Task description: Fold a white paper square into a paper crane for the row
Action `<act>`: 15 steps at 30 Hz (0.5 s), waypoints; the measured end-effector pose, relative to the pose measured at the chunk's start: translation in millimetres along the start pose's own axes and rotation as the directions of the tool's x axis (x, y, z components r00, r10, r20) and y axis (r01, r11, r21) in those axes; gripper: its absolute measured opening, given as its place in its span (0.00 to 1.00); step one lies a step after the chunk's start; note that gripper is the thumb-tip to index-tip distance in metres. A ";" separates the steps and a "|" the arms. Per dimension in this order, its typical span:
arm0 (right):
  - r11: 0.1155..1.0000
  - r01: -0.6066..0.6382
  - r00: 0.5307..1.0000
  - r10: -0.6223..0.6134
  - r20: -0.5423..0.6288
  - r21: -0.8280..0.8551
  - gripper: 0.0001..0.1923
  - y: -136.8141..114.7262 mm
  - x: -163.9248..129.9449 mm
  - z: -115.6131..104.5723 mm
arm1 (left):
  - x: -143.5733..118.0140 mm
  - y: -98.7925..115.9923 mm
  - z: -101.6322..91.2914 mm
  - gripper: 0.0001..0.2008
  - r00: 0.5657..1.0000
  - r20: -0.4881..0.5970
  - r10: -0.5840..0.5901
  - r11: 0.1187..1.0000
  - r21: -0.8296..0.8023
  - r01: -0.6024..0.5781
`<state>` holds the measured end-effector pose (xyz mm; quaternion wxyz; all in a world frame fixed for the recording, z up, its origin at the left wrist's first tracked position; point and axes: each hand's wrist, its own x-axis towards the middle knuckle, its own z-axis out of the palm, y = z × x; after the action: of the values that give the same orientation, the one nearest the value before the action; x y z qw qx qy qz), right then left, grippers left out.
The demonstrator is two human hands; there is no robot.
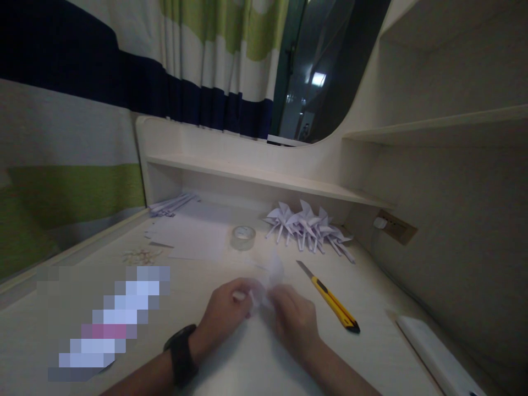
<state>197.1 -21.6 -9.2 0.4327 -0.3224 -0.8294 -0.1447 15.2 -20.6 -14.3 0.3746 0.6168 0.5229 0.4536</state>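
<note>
Low on the desk (371,286), just in front of me, I see the left hand (225,316) and the right hand (295,322) both pinched on a small piece of white folded paper (270,278), which is blurred and partly hidden by the fingers, so I cannot make out its shape. Just right of the hands lies a yellow utility knife (332,300) with its blade out. Behind sit a tape roll (243,237) and a heap of folded paper pinwheels (307,225); a pixelated patch (109,322) hides whatever lies at the left.
</note>
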 end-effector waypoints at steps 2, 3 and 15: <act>1.000 -0.010 1.000 0.010 -0.010 0.008 0.10 0.9 0.6 -0.9 | -6.9 3.9 -8.5 0.09 0.999 0.033 0.018 0.990 0.141 -0.023; 1.000 -0.012 1.000 0.013 -0.009 0.016 0.10 1.0 0.8 -1.3 | -10.5 4.2 -12.8 0.08 0.998 0.060 0.037 0.973 0.226 -0.049; 0.985 -0.024 0.978 0.059 -0.200 0.171 0.11 -10.0 6.7 -9.1 | -21.3 -24.9 -29.2 0.20 0.975 -0.208 -0.084 0.950 0.278 0.141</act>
<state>193.4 -31.1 2.0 0.5441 -0.2855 -0.7828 -0.0978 -21.0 -37.6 -32.2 0.2523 0.5873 0.6524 0.4072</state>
